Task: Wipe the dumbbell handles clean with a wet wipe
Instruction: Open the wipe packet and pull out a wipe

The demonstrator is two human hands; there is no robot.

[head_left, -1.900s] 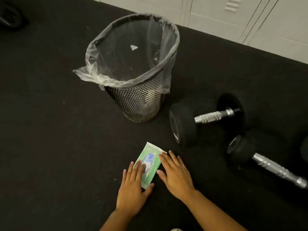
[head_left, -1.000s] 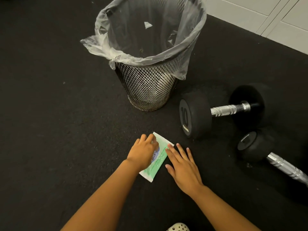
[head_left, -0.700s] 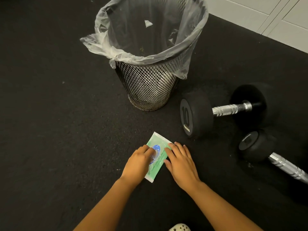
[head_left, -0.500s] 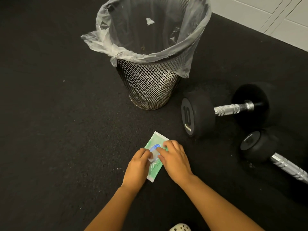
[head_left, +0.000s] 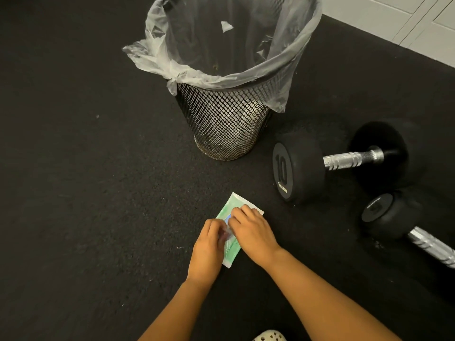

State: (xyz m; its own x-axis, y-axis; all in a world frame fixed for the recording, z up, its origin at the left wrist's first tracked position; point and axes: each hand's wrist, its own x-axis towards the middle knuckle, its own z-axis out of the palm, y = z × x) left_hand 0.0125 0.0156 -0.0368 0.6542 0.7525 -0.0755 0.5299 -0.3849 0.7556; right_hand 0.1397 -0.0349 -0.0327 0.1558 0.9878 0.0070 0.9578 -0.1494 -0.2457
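Note:
A green wet wipe pack (head_left: 228,208) lies flat on the black floor in front of me. My left hand (head_left: 208,251) has its fingers curled at the middle of the pack and pinches a clear seal flap (head_left: 226,234) lifted off it. My right hand (head_left: 253,236) lies over the pack's right side, its curled fingers gripping it. To the right lie two black dumbbells with chrome handles. The near handle (head_left: 432,246) runs off the right edge, and the far handle (head_left: 349,159) belongs to the dumbbell marked 10 (head_left: 296,168). Neither hand touches a dumbbell.
A black mesh waste bin (head_left: 227,126) with a clear plastic liner (head_left: 278,67) stands just beyond the pack, left of the far dumbbell. White wall panels (head_left: 418,23) run along the far right. A pale clog (head_left: 269,336) shows at the bottom edge.
Both hands went from lying flat beside the pack to curling over its middle. The left fingers have lifted the clear flap, and the right hand slid in from the right onto the pack.

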